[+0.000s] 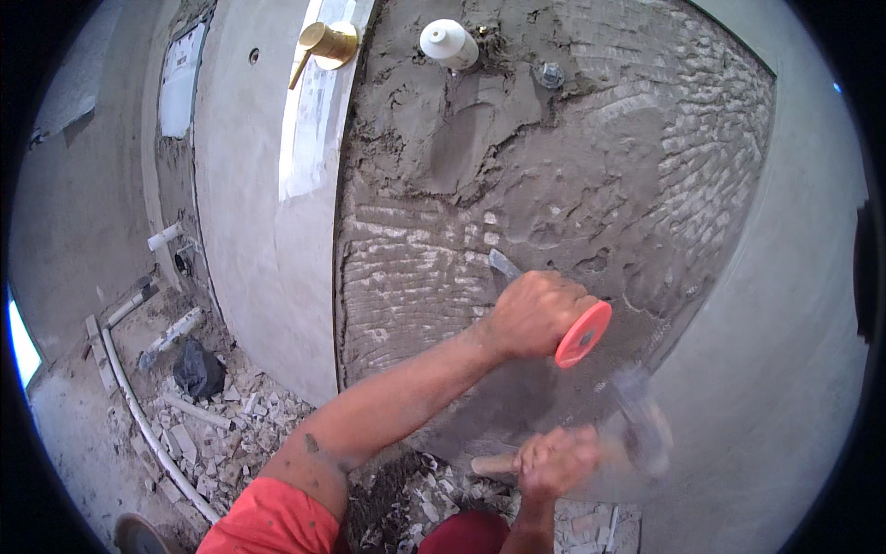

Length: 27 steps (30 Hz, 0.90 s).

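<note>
My left hand (538,314) reaches across the mortar-covered wall (563,222), fingers wrapped round a chisel. The flat metal blade of that chisel (504,265) shows past my knuckles at the mortar, slanting up to the left. Its round orange guard (583,334) sticks out at the other end of my fist. Lower down, my right hand (559,462) is closed on a hammer by its wooden handle (494,464). The hammer's head is smeared by motion, just below and right of the guard and apart from it.
A brass tap (318,44), a white fitting (449,43) and a metal fitting (550,74) project from the wall above. Rubble (226,452) covers the floor at lower left, with a long white pipe (138,415), a black bag (199,369) and a bucket (138,534).
</note>
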Each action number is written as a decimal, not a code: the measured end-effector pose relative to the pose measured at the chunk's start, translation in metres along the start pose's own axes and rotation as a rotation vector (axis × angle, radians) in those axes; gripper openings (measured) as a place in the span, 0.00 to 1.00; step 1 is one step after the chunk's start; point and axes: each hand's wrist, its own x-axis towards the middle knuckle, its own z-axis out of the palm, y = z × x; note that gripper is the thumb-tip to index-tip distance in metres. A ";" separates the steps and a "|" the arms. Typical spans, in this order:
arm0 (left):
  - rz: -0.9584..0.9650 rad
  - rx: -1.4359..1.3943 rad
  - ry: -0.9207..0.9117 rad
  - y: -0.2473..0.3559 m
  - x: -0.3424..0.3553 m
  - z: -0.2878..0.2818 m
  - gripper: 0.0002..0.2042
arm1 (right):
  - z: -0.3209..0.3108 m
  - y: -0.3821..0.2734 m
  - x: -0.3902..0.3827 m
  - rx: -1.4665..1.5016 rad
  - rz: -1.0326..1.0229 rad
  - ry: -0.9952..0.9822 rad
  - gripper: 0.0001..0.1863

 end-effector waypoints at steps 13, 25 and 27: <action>-0.083 0.086 -0.027 -0.008 0.001 0.004 0.10 | 0.032 -0.033 0.028 -0.416 0.171 -0.044 0.27; -0.048 0.091 0.009 -0.009 0.006 0.002 0.08 | 0.031 -0.030 0.023 -0.127 0.112 -0.005 0.28; -0.046 0.083 0.016 -0.005 0.001 0.004 0.08 | 0.030 -0.018 0.012 0.202 0.096 0.045 0.27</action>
